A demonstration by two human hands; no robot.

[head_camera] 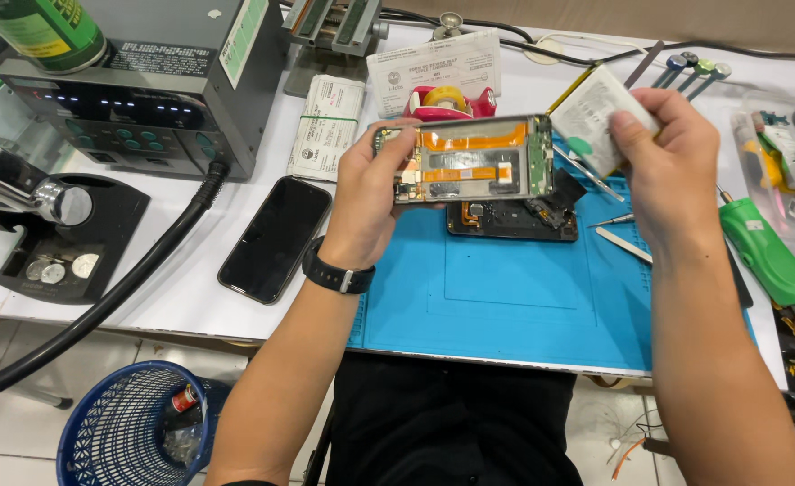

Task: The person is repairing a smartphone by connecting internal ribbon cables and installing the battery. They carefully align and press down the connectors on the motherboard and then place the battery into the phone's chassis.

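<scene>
My left hand (366, 193) grips an opened phone frame (469, 157) by its left end, holding it level above the blue work mat (505, 297). Orange flex strips and bare circuitry show inside the frame. My right hand (672, 162) holds a flat white phone battery (591, 112) just off the frame's right end, tilted up. A black phone part (510, 220) lies on the mat right under the frame. A black watch sits on my left wrist.
A black phone (276, 238) lies screen-up left of the mat. A grey rework station (145, 81) and a black hose (100, 301) fill the left side. Tweezers (623, 243), a green tool (767, 252) and screwdrivers (690, 72) lie at right. A blue bin (132, 432) stands below.
</scene>
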